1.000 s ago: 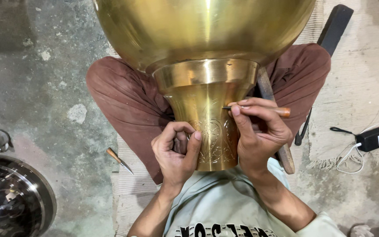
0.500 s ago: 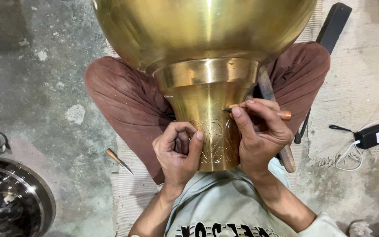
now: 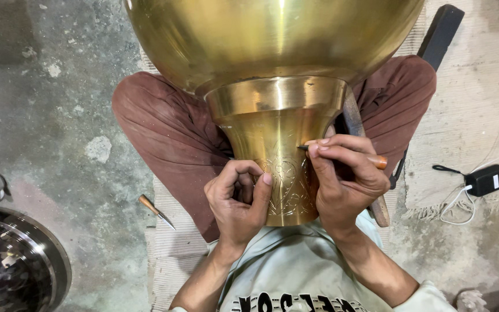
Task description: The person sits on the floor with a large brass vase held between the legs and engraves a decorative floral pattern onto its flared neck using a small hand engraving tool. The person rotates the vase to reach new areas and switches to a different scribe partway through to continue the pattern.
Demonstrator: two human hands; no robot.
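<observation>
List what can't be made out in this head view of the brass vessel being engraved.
- Brass vessel: bowl's upper part cut off by the top edge.
- Engraving tool: mid-shaft hidden inside the right hand.
- Left hand: curled fingers hide the palm.
- Steel basin: cut off at the left edge.

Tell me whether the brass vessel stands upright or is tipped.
Tipped: the brass vessel lies across the lap, its foot toward the chest, steadied by the left hand.
</observation>
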